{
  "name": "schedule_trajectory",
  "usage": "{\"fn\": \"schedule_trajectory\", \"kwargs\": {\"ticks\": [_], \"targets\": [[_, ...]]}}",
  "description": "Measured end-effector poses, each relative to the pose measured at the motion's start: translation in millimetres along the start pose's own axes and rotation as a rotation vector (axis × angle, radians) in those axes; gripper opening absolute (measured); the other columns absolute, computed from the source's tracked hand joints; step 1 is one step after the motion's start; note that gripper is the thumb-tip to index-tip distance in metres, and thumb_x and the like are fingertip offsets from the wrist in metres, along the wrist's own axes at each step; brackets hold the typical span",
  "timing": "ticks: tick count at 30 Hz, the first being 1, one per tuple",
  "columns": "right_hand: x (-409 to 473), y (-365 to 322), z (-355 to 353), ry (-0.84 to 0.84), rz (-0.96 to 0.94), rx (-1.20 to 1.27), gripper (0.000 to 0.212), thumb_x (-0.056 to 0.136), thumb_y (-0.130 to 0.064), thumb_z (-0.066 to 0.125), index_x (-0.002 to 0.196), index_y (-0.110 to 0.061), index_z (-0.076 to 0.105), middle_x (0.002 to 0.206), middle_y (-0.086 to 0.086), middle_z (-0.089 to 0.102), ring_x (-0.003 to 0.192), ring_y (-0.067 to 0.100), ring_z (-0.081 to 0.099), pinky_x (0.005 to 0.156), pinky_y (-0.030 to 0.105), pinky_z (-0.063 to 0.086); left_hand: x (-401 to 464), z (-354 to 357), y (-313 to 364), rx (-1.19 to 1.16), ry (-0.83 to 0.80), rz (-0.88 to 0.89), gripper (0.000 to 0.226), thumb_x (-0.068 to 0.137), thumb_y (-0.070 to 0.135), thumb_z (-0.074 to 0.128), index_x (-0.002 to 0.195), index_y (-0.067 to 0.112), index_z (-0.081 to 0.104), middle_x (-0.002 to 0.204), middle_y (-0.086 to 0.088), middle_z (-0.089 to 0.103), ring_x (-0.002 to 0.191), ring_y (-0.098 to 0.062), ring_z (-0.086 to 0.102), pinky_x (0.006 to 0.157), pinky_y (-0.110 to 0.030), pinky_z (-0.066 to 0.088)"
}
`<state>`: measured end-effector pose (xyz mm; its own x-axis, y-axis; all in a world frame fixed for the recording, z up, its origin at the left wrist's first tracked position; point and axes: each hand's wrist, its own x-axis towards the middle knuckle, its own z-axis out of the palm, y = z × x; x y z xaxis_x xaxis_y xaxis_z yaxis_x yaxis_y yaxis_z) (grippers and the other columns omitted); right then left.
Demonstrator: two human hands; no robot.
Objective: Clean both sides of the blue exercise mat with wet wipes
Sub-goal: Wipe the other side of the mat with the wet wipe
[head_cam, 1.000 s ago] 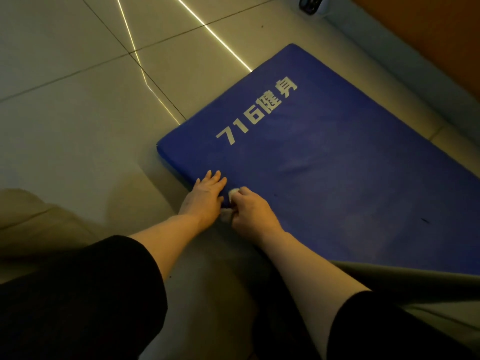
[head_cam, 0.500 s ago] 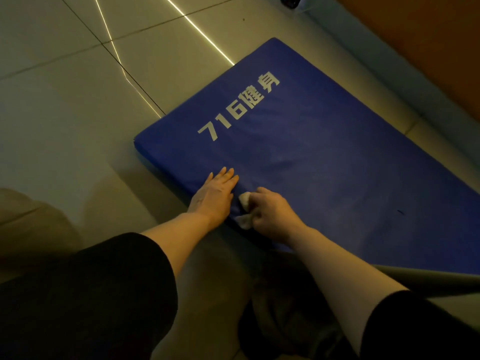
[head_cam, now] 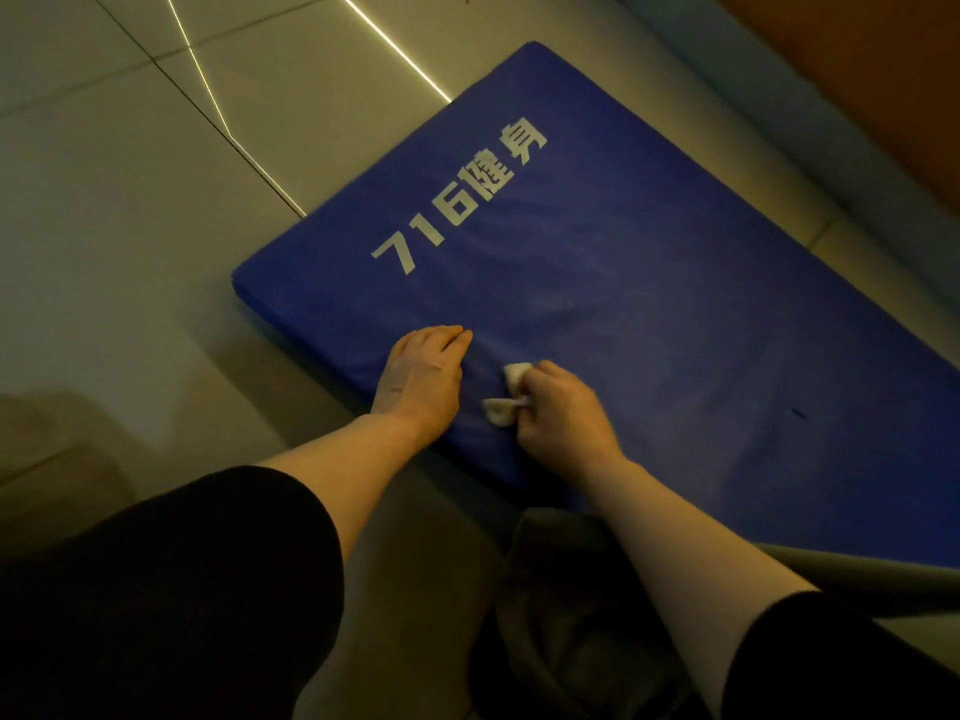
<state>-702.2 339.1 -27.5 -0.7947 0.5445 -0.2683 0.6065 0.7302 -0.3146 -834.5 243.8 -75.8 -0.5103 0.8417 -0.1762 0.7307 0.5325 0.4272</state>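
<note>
Shifted right: right hand (head_cam: 563, 413) gripping one wipe (head_cam: 506, 397) on one mat (head_cam: 649, 283).

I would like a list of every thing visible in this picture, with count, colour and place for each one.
blue padded exercise mat: one, blue with white lettering, flat on the floor at centre and right.
crumpled white wet wipe: one, white, on the mat near its front edge, in the right hand.
pale tiled floor: one, beige-grey, around the mat.
orange-brown wall: one, top right.
left hand: one, flat on the mat near its front edge.
right hand: one, grips the wipe.
black sleeves: two, bottom.
</note>
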Motion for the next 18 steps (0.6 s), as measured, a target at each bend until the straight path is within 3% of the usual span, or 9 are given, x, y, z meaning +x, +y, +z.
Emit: {"fn": "schedule_trajectory", "kwargs": {"ticks": [4,10,13,16,18], "targets": [[0.7,36.5,-9.7,0.132,0.285,0.023,0.008,0.084,-0.008,0.054,0.086,-0.002,0.058,0.097,0.013,0.052,0.086,0.033,0.052,0.064,0.03,0.03,7.4,3.1,4.6,0.115,-0.024,0.003,0.051,0.1,0.019,0.043,0.149,0.02,0.032,0.15,-0.003,0.029,0.133,-0.027,0.029,0.111,-0.036,0.023],[20.9,-12.6,17.9,0.016,-0.025,0.071,0.004,0.083,-0.006,0.055,0.086,-0.004,0.056,0.101,0.011,0.05,0.087,0.028,0.052,0.065,0.027,0.031,17.5,-2.5,12.8,0.162,-0.06,-0.02,0.045,0.1,0.031,0.045,0.144,0.022,0.039,0.144,-0.004,0.031,0.128,-0.028,0.031,0.108,-0.038,0.027],[25.9,21.5,3.2,0.088,0.15,0.053,0.007,0.084,-0.009,0.054,0.083,-0.003,0.056,0.102,0.015,0.052,0.09,0.034,0.052,0.066,0.03,0.03,23.1,-6.8,13.1,0.142,-0.033,-0.031,0.037,0.101,0.03,0.045,0.137,0.021,0.049,0.138,-0.003,0.038,0.123,-0.026,0.036,0.106,-0.037,0.029],[27.8,58.9,-15.9,0.205,0.417,0.097,0.013,0.087,-0.013,0.053,0.094,-0.003,0.059,0.107,0.016,0.053,0.088,0.033,0.052,0.068,0.03,0.032,29.7,-4.8,17.5,0.07,0.022,-0.036,0.029,0.1,0.025,0.048,0.125,0.014,0.058,0.133,-0.003,0.045,0.117,-0.023,0.043,0.106,-0.035,0.03],[35.3,55.8,-12.0,0.24,0.491,0.112,0.013,0.087,-0.012,0.053,0.097,-0.004,0.057,0.109,0.016,0.055,0.089,0.031,0.052,0.069,0.033,0.035,33.4,-1.8,22.2,0.026,0.039,-0.022,0.026,0.1,0.021,0.049,0.119,0.009,0.061,0.132,-0.003,0.049,0.114,-0.022,0.047,0.104,-0.033,0.031]]}}
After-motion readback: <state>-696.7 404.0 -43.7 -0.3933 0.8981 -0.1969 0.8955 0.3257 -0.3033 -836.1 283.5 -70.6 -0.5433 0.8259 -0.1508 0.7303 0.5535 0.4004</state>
